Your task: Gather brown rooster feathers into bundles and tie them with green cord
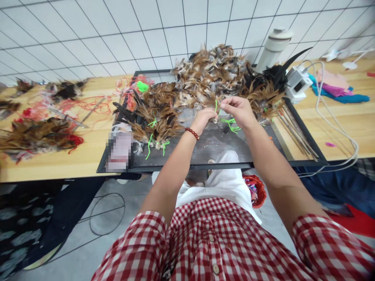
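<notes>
My left hand is closed in a pinch at the quill ends of a small feather bundle, at the near side of a large brown feather heap. Close by on the right, my right hand has thumb and forefinger pinched together beside a bright green yarn that rises from the bundle. Whatever lies right between those fingertips is too small to make out. More loose green yarn lies just below my right hand. Tied brown feather bundles with green ends lie left of my hands.
A black-framed tray lies on the wooden table. A blurred flat object rests at its left corner, thin sticks at its right. Behind stand a pale bottle and a white device with a cable. Feathers and red yarn spread leftward.
</notes>
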Available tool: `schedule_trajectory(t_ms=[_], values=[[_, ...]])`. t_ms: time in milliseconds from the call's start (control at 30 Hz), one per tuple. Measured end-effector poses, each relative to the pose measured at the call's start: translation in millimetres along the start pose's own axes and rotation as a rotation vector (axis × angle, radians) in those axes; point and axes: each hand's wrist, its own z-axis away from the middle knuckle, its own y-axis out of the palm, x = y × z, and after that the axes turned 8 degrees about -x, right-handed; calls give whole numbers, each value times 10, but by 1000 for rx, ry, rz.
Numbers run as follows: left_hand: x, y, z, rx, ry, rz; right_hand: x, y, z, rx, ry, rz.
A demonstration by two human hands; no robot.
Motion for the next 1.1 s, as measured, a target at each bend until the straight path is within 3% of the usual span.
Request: schedule_trajectory(t_ms=[133,267,467,733,900,1100], values=[[-3,78,20,44,63,-369,-27,-5,0,3,-60,83],[26,122,68,78,150,-516,-60,14,16,50,-81,173],[155,72,-9,-4,206,-471,-98,-24,6,124,-150,217],[310,-13,-155,-97,284,-328,-58,-80,17,115,-304,539],[309,-46,-159,-200,223,-205,-42,-119,6,143,-289,569],[212,-39,-135,-226,241,-282,-106,-38,44,197,-420,442]])
